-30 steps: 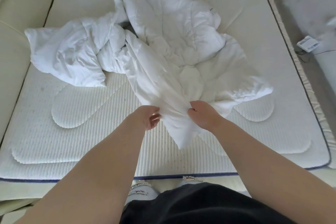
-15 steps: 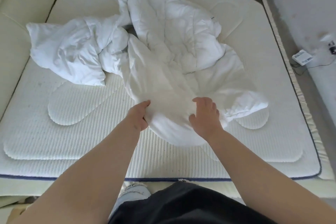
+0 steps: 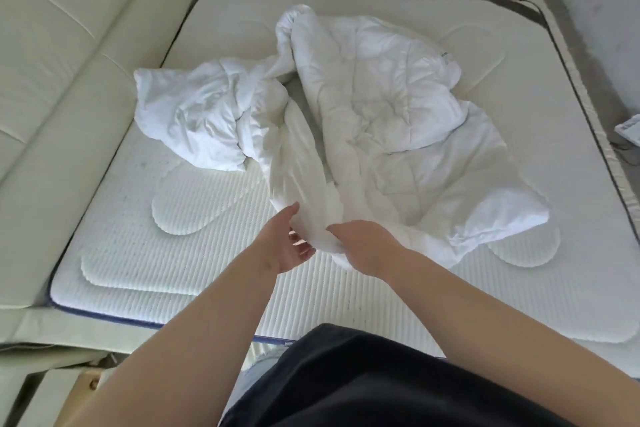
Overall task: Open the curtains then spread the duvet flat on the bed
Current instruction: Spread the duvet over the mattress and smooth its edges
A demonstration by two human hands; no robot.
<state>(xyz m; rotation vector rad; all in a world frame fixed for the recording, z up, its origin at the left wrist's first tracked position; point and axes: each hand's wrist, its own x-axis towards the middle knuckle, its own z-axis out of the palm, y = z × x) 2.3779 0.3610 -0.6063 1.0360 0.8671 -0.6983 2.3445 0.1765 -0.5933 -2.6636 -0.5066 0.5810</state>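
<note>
Crumpled duvet (image 3: 363,121) end between both hands (image 3: 325,246)

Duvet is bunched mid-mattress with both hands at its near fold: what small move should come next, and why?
Probably draw the hands apart. The left hand and right hand meet on one twisted fold of the duvet, which lies crumpled on the mattress.

Duvet (image 3: 388,121): white, quilted, crumpled in a heap across the middle of the bed (image 3: 138,274), not spread. One twisted bunch lies to the left, a wider puffed mass to the far centre and right. A long fold runs toward the near edge, its tip raised off the bare ribbed mattress. Curtains not in view.
</note>
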